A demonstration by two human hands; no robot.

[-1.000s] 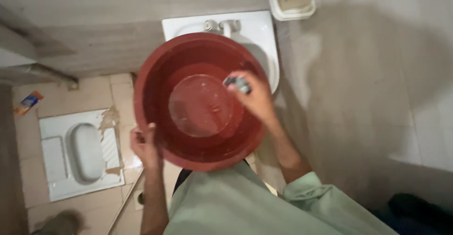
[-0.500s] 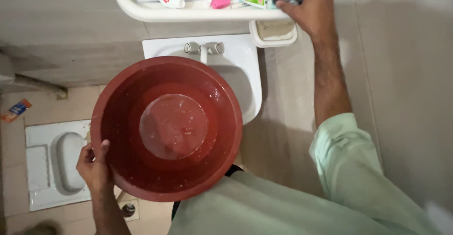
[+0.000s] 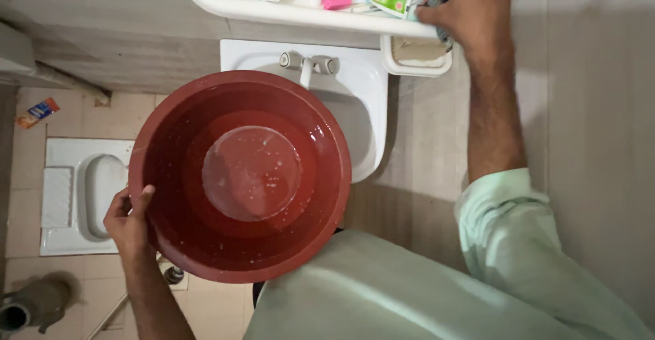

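The left hand (image 3: 128, 218) grips the red basin (image 3: 240, 175) rim; the right hand (image 3: 471, 7) rests on the white shelf (image 3: 286, 13), perhaps holding something dark.

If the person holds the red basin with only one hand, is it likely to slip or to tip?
The red basin looks wet inside, so its rim may be slippery. The left hand grips only one edge, so it could tip toward the sink. It holds little water, so it is probably light.

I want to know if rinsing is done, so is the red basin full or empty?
Nearly empty: the basin shows its bare bottom with only droplets and a wet film. The left hand grips its rim.
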